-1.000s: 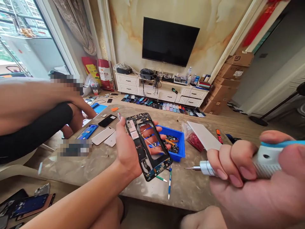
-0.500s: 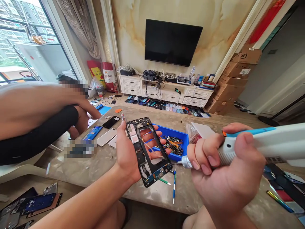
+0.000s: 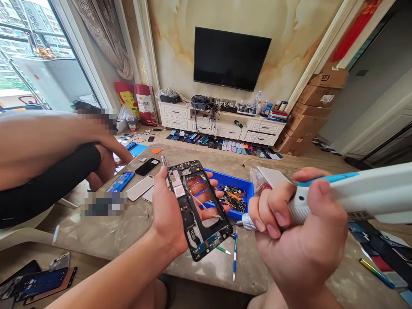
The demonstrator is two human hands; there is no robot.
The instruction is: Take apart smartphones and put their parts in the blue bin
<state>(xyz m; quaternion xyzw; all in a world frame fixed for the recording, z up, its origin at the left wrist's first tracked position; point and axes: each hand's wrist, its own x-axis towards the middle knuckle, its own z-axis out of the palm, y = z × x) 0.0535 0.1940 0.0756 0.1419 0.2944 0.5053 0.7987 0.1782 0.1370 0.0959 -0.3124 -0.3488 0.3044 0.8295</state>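
My left hand [image 3: 169, 208] grips an opened phone frame [image 3: 206, 227] from beneath, thumb along its left edge and fingers showing through the large cut-out. The frame is tilted, with a dark blue circuit board along its lower end. My right hand [image 3: 299, 231] is wrapped round a white electric screwdriver [image 3: 373, 191] with a blue strip on top. Its silver chuck and thin bit point left at the frame's lower right corner; whether the tip touches a screw I cannot tell. Behind the frame, a blue bin [image 3: 244, 186] holds small phone parts and flex cables.
Several phones, among them a white phone [image 3: 140, 187] and a blue phone [image 3: 120, 183], lie on the left of the stone table [image 3: 135, 231]. A blue-and-white pen-like tool [image 3: 234, 257] lies below the bin. Another person [image 3: 54, 150] crouches at far left. More phone parts [image 3: 380, 244] lie at right.
The view has shifted slightly. The phone frame sits a little lower, and the screwdriver with my right hand appears slightly further left. Both grips stay the same.
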